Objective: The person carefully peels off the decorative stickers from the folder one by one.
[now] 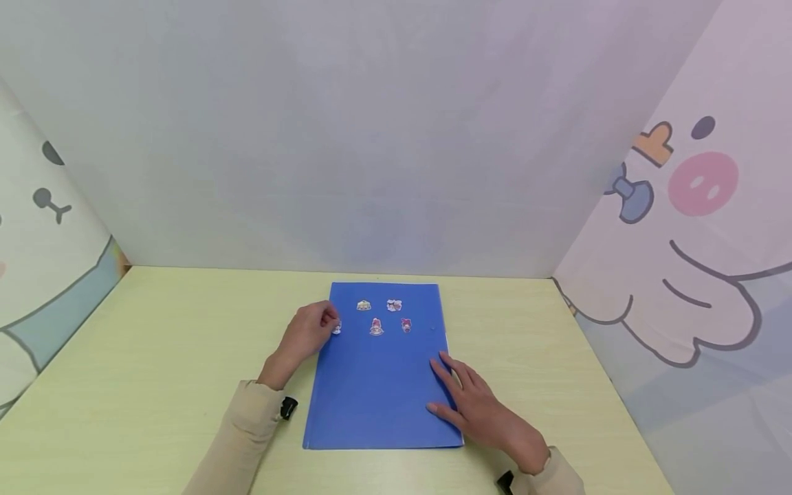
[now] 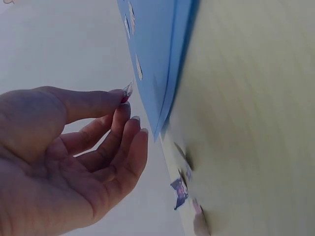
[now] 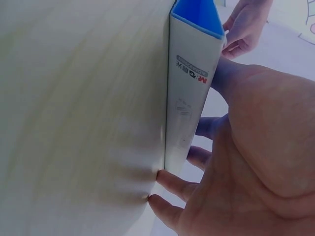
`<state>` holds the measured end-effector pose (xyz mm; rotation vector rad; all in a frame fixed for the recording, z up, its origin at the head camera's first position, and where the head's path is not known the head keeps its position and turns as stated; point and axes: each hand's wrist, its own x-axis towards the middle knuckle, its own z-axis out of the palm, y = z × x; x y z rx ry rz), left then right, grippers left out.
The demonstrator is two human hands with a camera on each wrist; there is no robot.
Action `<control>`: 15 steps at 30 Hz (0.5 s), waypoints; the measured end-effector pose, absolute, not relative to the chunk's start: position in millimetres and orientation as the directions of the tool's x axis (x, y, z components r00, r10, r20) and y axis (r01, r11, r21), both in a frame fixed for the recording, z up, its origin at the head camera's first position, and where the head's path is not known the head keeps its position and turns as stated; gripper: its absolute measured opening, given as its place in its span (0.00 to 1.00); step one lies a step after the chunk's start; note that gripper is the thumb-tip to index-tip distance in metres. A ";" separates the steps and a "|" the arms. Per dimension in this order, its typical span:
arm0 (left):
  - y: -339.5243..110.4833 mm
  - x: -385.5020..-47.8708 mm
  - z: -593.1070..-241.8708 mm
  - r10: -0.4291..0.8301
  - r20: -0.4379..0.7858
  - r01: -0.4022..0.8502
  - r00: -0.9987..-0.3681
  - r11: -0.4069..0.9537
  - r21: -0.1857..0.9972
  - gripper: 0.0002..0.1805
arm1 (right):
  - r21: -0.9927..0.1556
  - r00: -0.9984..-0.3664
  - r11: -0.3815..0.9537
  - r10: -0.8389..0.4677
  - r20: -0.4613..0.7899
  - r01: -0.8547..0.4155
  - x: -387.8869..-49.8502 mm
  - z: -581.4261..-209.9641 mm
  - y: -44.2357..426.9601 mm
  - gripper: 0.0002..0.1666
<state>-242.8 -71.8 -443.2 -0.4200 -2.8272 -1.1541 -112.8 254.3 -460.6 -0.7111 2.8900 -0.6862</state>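
A blue file folder (image 1: 377, 405) lies on the table with several small cartoon stickers stuck to its upper part, such as a pale yellow one (image 1: 364, 305) and a pink-and-white one (image 1: 376, 327). Over the folder's left edge, my left hand (image 1: 309, 330) pinches a small sticker (image 2: 127, 91) between thumb and index finger. My right hand (image 1: 485, 412) rests at the folder's right edge with fingers spread, some on the cover. In the right wrist view two fingertips touch the table beside the folder's white spine (image 3: 189, 93).
Loose stickers, one of them purple (image 2: 180, 192), are on the table close to the folder in the left wrist view. A pale wood-grain table (image 1: 155, 364) surrounds the folder. Fabric walls, plain grey (image 1: 346, 137) behind and cartoon-printed at both sides, enclose it.
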 end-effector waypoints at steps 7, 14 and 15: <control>-82.4 -244.7 -442.7 0.212 0.149 0.256 -0.966 0.691 0.676 0.04 | -0.405 -0.877 0.784 -0.464 0.122 -0.471 -113.2 -472.6 257.2 0.41; -94.0 -245.3 -443.5 0.213 0.168 0.270 -0.962 0.693 0.668 0.03 | -0.443 -0.887 0.786 -0.458 0.052 -0.431 -111.8 -463.2 255.5 0.41; -95.6 -245.3 -443.8 0.217 0.169 0.273 -0.962 0.694 0.666 0.03 | -0.441 -0.888 0.790 -0.459 0.036 -0.426 -111.6 -461.4 255.3 0.41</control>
